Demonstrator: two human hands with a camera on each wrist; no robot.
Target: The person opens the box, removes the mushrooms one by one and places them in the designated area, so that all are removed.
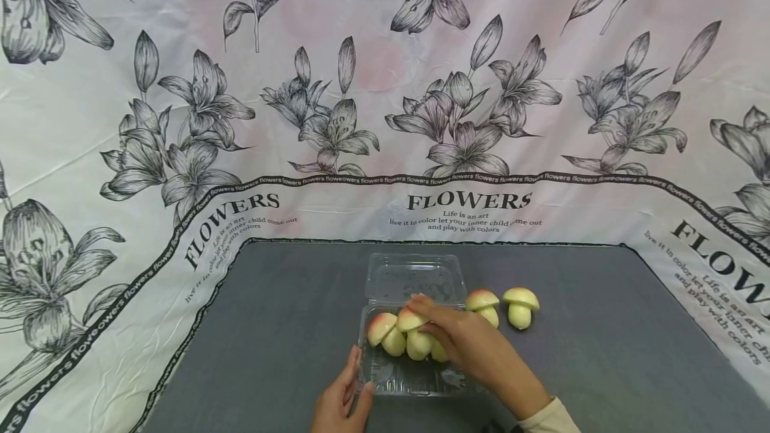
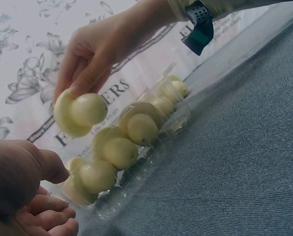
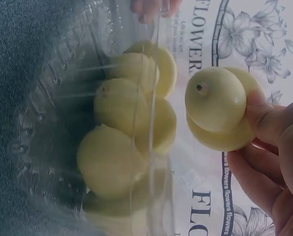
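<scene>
My right hand [image 1: 472, 346] pinches a pale yellow mushroom-shaped piece [image 3: 216, 101] by its cap, thumb on one side and fingers on the other. It hangs stem-down, a little above a clear plastic box [image 1: 397, 386]. Inside that box stand more such mushrooms [image 2: 117, 152] in a row, their caps turned toward the back; the right hand hides part of the row in the head view. At the box's left front corner, my left hand [image 1: 341, 396] grips the wall between thumb and fingers. The hinged lid [image 1: 415, 276] lies folded back behind the box.
Two more mushrooms with red-tinged caps, a nearer one [image 1: 483, 306] and a farther one [image 1: 521, 306], stand on the grey cloth [image 1: 601, 353] right of the box. A white flower-printed curtain [image 1: 337, 212] rises behind the table. A dark band [image 2: 199, 27] circles my right wrist.
</scene>
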